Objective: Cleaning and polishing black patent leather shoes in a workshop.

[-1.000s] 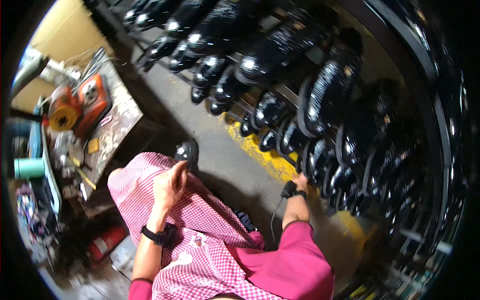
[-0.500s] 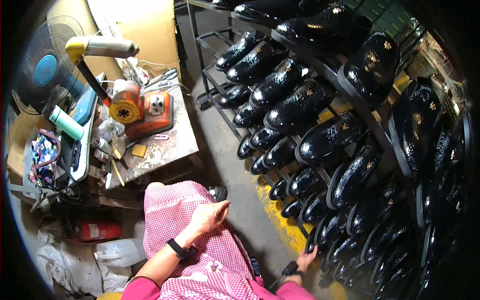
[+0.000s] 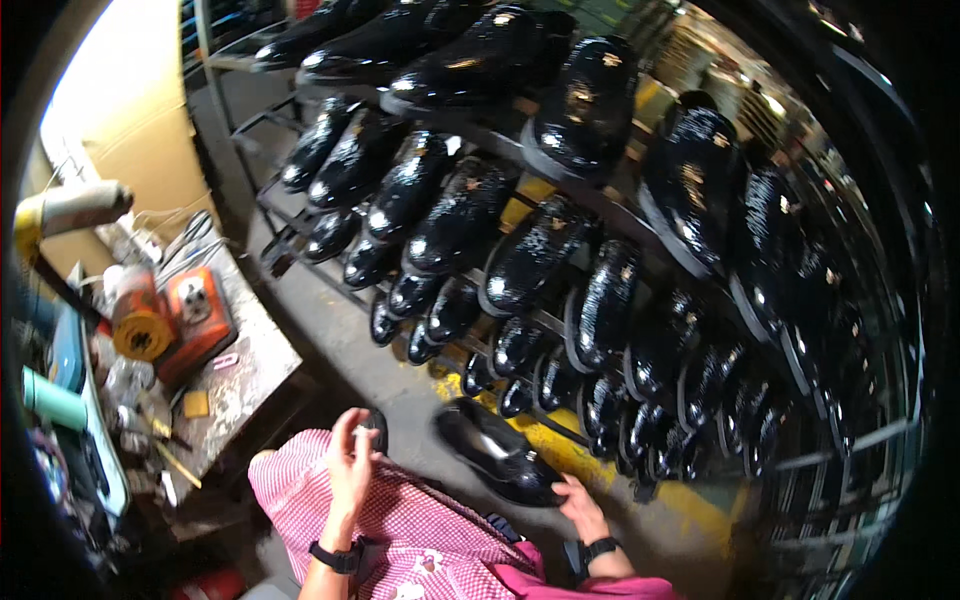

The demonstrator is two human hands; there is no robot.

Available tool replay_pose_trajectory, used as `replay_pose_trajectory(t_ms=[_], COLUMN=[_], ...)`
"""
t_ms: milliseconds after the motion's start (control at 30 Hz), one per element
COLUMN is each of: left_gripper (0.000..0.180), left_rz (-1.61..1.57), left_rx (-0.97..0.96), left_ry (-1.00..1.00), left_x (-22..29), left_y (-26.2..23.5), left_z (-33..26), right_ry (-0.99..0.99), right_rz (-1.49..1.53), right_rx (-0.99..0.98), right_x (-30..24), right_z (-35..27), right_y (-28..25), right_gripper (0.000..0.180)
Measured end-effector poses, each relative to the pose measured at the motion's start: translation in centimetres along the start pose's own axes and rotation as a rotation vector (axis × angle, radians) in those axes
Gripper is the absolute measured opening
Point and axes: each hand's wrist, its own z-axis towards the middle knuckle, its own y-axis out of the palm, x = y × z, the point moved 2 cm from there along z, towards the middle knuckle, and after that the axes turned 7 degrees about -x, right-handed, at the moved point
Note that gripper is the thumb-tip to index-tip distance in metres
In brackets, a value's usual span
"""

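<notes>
My right hand [image 3: 582, 510] grips a glossy black shoe [image 3: 492, 455] by its heel end, with the toe pointing up and left. The shoe is tilted, its opening and pale lining facing me, and is slightly blurred. My left hand [image 3: 350, 462] is raised over my lap, just left of the shoe, its fingers partly bent and apart. A small pale spot shows between them; I cannot tell whether it is a thing. My pink checked apron [image 3: 395, 520] lies under both hands.
A metal rack [image 3: 235, 130] packed with rows of black shoes [image 3: 540, 255] stands ahead and right. At left, a worn table [image 3: 255, 345] bears an orange machine [image 3: 205, 310], a sponge-like yellow block [image 3: 196, 404] and a mint-green cylinder [image 3: 55, 398]. Yellow floor paint [image 3: 575, 445] runs below the rack.
The view has swung right toward the rack. My right hand has come up from beside the lower shoes and now holds a black shoe. My left hand's fingers have risen and loosened.
</notes>
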Motion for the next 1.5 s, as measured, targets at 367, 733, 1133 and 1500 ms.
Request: replay_pose_trajectory(t_ms=[367,733,1133,1500], left_gripper=[0.049,0.052,0.054,0.052], left_rz=[-0.636,-0.814,-0.661,-0.537], left_rx=[0.026,0.117,0.06,0.055], left_ry=[-0.091,0.061,0.017,0.046], left_x=[2.3,-2.7,-2.8,-6.6], left_y=[-11.3,-17.0,-15.9,-16.4], left_z=[-0.9,-4.3,-4.2,-9.6], right_ry=[0.014,-0.151,-0.246,-0.379], right_rz=[-0.425,-0.784,-0.688,-0.802], right_rx=[-0.816,-0.843,-0.788,-0.873], right_x=[-8.2,-5.5,-4.2,-5.8], right_z=[4.2,3.0,3.4,1.9], right_y=[24.9,30.3,28.8,29.3], right_gripper=[0.053,0.05,0.055,0.063])
